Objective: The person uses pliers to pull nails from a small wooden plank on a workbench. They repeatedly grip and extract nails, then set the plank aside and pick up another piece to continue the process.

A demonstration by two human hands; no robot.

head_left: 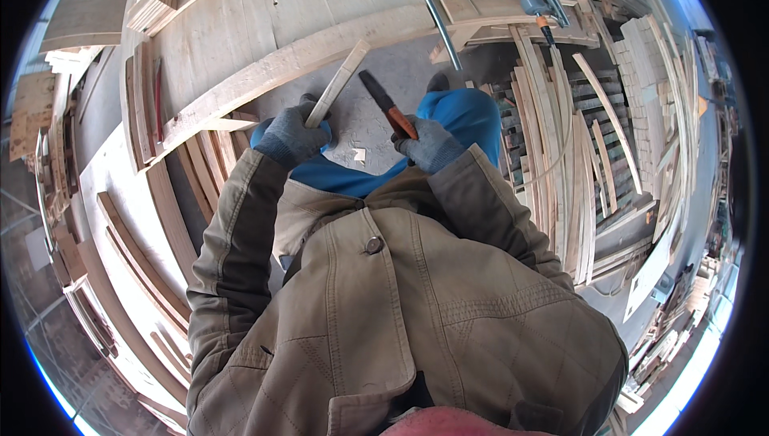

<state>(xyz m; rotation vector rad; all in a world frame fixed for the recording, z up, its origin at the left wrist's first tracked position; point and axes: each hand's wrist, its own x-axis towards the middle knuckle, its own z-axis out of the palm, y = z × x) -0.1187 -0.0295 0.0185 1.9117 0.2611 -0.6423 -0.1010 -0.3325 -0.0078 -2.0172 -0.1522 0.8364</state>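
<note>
Head view: left hand (290, 135) gripped wooden slat (340, 82); right hand (428, 144) clenched knife (386, 104). Better to cut away from fingers.

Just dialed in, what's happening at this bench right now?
A person in a tan jacket and grey gloves is working wood. The left hand grips a thin wooden strip, angled up and away. The right hand holds a dark tool with an orange-brown handle pointing toward the strip, not touching it. Wood chips lie on the floor below, with stacks of slats at the right.
</note>
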